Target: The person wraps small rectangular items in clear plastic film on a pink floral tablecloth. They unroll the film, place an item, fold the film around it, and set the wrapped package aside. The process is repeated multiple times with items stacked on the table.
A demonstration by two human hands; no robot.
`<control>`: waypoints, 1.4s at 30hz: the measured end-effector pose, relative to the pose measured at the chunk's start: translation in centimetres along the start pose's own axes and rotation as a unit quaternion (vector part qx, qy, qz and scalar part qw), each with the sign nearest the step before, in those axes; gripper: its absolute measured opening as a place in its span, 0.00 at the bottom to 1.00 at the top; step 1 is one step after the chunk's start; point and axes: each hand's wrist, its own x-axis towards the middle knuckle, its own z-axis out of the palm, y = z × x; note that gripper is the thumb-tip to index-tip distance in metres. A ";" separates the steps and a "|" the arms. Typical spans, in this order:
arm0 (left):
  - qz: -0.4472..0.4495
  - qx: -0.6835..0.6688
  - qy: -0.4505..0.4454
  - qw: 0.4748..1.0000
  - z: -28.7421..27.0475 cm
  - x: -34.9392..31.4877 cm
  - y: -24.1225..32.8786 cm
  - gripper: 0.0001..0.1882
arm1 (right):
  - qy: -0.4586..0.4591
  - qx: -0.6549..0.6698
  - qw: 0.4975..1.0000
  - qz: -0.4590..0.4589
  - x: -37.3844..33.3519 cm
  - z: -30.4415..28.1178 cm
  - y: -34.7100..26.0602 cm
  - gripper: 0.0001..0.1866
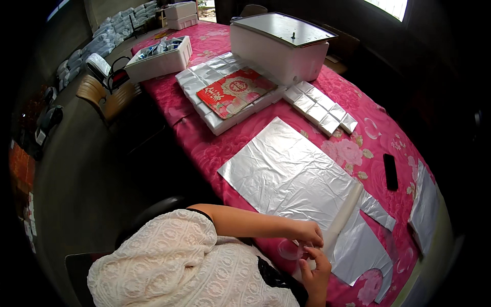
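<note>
My left hand is closed in a pinch at the table's near edge. Just below it, my right hand has its thumb and fingers curled, nearly meeting the left fingertips. Something small and pale lies between the fingers, too small to name. A wrinkled silver foil sheet is spread flat beyond my hands. Across its right part lies a long whitish roll, close to my fingers. More foil with a curved cut edge extends to the right of the roll, beside a narrow foil strip.
Foil-wrapped blocks carry a red printed card; more blocks sit beside them. Behind stands a white foam box with a metal sheet on top. An open foam box, a black phone-like object and wooden chairs surround them.
</note>
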 end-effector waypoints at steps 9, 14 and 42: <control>0.022 -0.013 0.094 0.995 -10.6 -5.9 1.2 0.11 | 0.032 -0.331 0.885 0.325 -4.5 0.4 0.6 0.28; -0.007 0.148 0.150 0.977 -16.1 -9.8 0.2 0.09 | -0.035 -0.270 0.872 0.408 -3.4 0.6 0.1 0.27; 0.313 0.576 0.223 0.722 1.7 5.2 -0.7 0.30 | 0.024 -0.067 0.893 0.444 -7.7 -1.7 4.0 0.23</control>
